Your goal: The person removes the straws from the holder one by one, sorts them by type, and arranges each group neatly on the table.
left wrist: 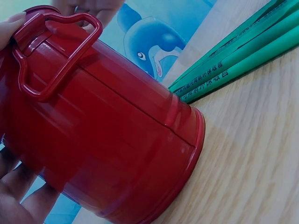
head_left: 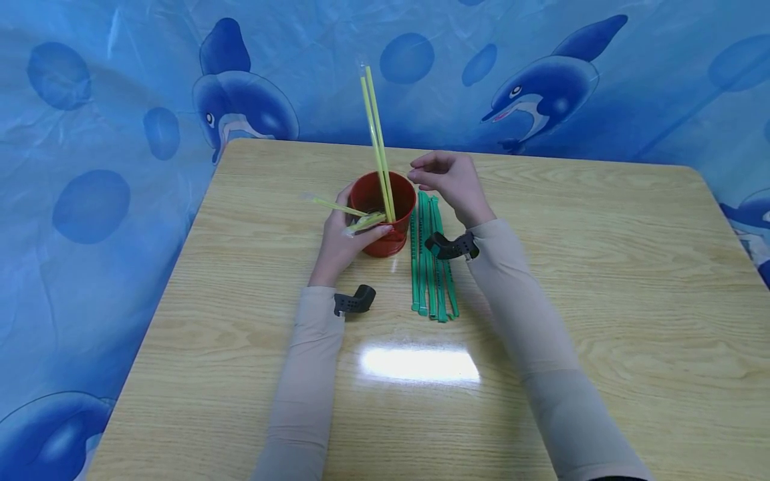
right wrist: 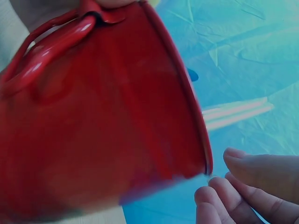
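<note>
Red-finished metal-looking bucket [head_left: 388, 247] stands on a wood-grain table [head_left: 601, 300], near its far edge and left of centre. Left hand [head_left: 344, 240] grips it: the thumb lies over the near rim, close to the mount of the loop handle [left wrist: 72, 64], and the fingers wrap the left side, curled firmly to the wall.

Right hand [head_left: 451, 180] is raised just beside the bucket's right rim. Its fingers are loosely bent, the thumb set a little apart from the fingertips—no object is seen between them. Whether a fingertip touches the rim cannot be told.

Two long yellow straws [head_left: 380, 143] in clear wrapping rise out of the bucket, leaning slightly left and reaching well above the rim. Further yellow pieces lie low across the near-left rim, by the left hand; one slim yellow straw [head_left: 337, 206] points out to the left over that hand.

Green straws [head_left: 430, 267], bearing dark printed characters, lie roughly parallel on the table just right of the bucket—partly beneath the right wrist in the head view. Black wrist-worn devices are noted on both pale sleeves. A blue backdrop [head_left: 337, 80] printed with dolphins hangs behind the table; bright glare marks the near surface.
</note>
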Motion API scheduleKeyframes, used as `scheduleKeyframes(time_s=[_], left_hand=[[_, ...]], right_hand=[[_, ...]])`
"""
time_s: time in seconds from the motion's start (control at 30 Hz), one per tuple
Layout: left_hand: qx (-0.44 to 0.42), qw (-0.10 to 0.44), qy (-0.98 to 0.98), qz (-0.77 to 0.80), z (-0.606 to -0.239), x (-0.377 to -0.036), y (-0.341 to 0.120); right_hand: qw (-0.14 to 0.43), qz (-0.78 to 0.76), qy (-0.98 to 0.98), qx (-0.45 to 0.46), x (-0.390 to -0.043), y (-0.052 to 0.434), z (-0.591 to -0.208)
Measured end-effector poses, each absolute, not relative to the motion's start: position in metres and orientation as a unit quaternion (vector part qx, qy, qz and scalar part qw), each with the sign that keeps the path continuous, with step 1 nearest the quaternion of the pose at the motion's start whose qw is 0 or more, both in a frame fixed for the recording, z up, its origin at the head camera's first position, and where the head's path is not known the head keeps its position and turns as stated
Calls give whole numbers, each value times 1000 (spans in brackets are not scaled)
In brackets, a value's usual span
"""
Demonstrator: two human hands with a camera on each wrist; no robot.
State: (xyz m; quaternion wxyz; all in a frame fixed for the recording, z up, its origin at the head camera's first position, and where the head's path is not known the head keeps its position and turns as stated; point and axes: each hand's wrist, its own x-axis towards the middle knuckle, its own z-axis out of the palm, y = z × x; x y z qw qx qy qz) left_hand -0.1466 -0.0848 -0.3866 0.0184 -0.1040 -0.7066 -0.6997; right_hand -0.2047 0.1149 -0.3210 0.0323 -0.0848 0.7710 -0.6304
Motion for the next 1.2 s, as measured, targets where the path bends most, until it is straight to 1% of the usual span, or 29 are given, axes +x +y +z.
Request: scheduleKeyframes(time_s=[0.27,0.53,0.83,1.2], left_hand=[[-109,22,-709,-697,-387,-146,-85],[-102,17,-715,-692,-385,-146,-85],[-90,5,-732,-676,-356,-131,-83],[-97,2,-723,-684,-354,-129,-83]], right_hand=[[31,-632,768,-99,-215,99,-317],[44,-630,769,-103,-222,88,-315],[37,-632,766,-111,-225,80,-317],[28,-621,777,-101,-225,76,-316]])
